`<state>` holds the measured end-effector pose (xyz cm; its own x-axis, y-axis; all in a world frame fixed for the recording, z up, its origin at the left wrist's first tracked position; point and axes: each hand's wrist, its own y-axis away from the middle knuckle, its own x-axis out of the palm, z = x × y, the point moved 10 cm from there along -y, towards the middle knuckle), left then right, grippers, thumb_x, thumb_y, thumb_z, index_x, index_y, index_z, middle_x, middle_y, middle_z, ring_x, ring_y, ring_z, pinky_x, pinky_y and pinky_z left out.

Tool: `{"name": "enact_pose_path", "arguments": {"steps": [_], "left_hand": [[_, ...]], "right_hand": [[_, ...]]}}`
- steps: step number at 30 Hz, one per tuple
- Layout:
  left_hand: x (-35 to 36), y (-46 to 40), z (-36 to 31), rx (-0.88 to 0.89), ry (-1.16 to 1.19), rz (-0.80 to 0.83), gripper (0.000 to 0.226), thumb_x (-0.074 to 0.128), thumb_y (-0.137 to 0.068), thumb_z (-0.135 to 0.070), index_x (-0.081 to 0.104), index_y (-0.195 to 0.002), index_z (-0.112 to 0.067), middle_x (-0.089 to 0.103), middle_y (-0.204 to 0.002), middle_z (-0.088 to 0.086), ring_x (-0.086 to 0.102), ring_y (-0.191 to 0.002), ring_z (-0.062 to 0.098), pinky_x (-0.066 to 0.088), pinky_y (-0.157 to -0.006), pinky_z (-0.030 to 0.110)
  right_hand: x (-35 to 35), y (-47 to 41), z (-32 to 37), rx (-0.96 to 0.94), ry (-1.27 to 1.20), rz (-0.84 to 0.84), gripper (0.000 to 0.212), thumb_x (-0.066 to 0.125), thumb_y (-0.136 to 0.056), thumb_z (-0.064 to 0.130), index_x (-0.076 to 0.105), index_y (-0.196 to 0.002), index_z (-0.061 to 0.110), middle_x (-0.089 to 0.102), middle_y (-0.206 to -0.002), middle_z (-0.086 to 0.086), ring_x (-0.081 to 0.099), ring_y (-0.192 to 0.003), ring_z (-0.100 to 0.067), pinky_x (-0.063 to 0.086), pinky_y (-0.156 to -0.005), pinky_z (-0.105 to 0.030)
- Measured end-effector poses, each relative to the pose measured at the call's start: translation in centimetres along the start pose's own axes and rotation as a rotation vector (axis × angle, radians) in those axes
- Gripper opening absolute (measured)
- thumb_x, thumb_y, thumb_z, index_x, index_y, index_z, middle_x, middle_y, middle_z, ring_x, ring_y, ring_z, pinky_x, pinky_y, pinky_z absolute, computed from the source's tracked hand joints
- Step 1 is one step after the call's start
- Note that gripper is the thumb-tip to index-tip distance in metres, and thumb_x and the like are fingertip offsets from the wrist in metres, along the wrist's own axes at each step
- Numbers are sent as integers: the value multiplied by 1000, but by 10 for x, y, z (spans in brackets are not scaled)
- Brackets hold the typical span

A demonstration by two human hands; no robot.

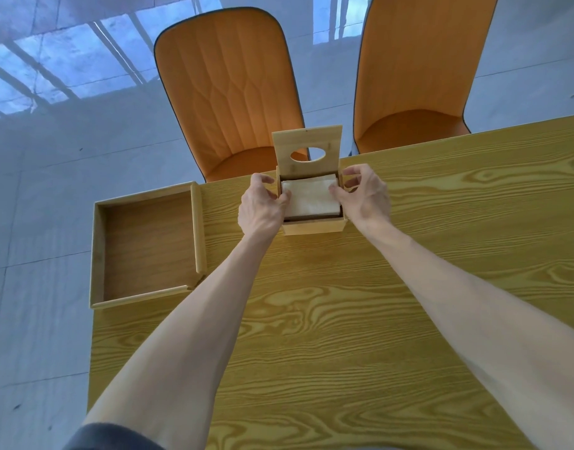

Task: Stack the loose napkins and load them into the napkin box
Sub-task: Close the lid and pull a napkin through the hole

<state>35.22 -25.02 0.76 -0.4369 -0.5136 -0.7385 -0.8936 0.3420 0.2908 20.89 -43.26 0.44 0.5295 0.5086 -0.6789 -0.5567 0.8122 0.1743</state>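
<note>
My left hand [261,209] and right hand [365,196] pinch opposite ends of the white napkin stack [311,198], which sits inside the open bamboo napkin box [313,226] at the table's [376,319] far edge, lid [306,147] upright.

Wood, paper and padded upholstery over a glossy floor.

The table [344,319] had a yellow wood-look top with bold swirling grain and a smooth, low-sheen finish. The napkin box [314,226] and its raised lid [306,139] looked like pale, fine-grained bamboo or light wood, matt and smooth. The napkins [311,198] inside were white soft paper, dull and faintly textured. The tray [146,245] was of the same light wood, with a darker, browner matt floor. The two chairs [227,92] wore orange upholstery, smooth like leatherette, stitched into padded panels and edged with dark piping. The floor [35,190] was pale polished tile, glossy enough to mirror window bars.
</note>
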Motion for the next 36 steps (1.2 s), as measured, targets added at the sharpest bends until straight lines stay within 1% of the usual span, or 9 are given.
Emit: {"name": "enact_pose_path", "arguments": {"steps": [5, 9, 12, 15, 17, 21, 26, 31, 36], "left_hand": [[-9, -9, -10, 73, -8, 30, 63, 71, -86, -38, 41, -139, -22, 60, -121, 4, 58, -111, 23, 51, -89, 42], [-40, -16, -34, 219, -33, -94, 75, 73, -85, -34, 33, -147, -21, 48, -141, 9, 46, -128, 26, 45, -100, 40], [-57, -15, -62, 389, -115, -140, 74, 70, -88, -27, 31, -151, -19, 44, -148, 8, 40, -133, 26, 39, -102, 34], [-51, -12, -78, 502, -218, -52, 66, 64, -92, -23, 35, -151, -17, 48, -148, 8, 40, -136, 29, 36, -107, 37], [-45, -6, -79, 531, -246, -6, 63, 62, -93, -22, 35, -150, -16, 54, -142, 10, 45, -133, 30, 39, -104, 39], [-43, 9, -72, 578, -260, -24, 58, 61, -93, -22, 38, -146, -18, 63, -131, 10, 55, -122, 30, 47, -92, 41], [-45, 35, -58, 663, -312, -42, 51, 62, -93, -22, 46, -141, -18, 65, -127, 12, 54, -124, 29, 50, -91, 42], [-37, 54, -41, 733, -384, -15, 45, 65, -91, -20, 54, -135, -17, 61, -135, 4, 51, -128, 23, 51, -94, 45], [-22, 68, -28, 765, -503, 28, 45, 65, -91, -19, 57, -136, -18, 56, -142, 3, 47, -133, 23, 48, -97, 44]], "right_hand": [[-23, -15, 15, -54, -102, -38, 36, 62, -92, 33, 59, -123, 18, 67, -106, 0, 63, -94, -18, 57, -82, -41], [-50, -26, 53, -226, -66, -99, 44, 56, -94, 24, 54, -137, 18, 62, -120, -5, 60, -94, -12, 51, -78, -24], [-51, -25, 81, -373, 52, -38, 46, 53, -96, 18, 50, -143, 17, 58, -134, -6, 61, -103, -14, 44, -88, -22], [-42, -19, 92, -466, 158, 21, 41, 52, -98, 15, 54, -139, 15, 61, -132, -10, 61, -111, -21, 46, -93, -28], [-42, -12, 95, -502, 182, 13, 39, 55, -98, 14, 56, -137, 15, 63, -129, -11, 63, -108, -22, 50, -92, -31], [-49, -2, 92, -529, 171, -49, 29, 61, -96, 15, 65, -125, 13, 69, -119, -9, 67, -97, -21, 54, -87, -31], [-49, 18, 80, -572, 197, -45, 19, 63, -95, 24, 71, -112, 18, 73, -107, -5, 69, -88, -19, 59, -75, -36], [-41, 46, 65, -604, 276, -8, 18, 68, -91, 23, 74, -107, 19, 73, -112, -1, 68, -99, -18, 60, -75, -34], [-30, 67, 47, -603, 346, 31, 20, 74, -87, 18, 75, -107, 17, 73, -113, -1, 67, -101, -20, 61, -74, -34]]}}
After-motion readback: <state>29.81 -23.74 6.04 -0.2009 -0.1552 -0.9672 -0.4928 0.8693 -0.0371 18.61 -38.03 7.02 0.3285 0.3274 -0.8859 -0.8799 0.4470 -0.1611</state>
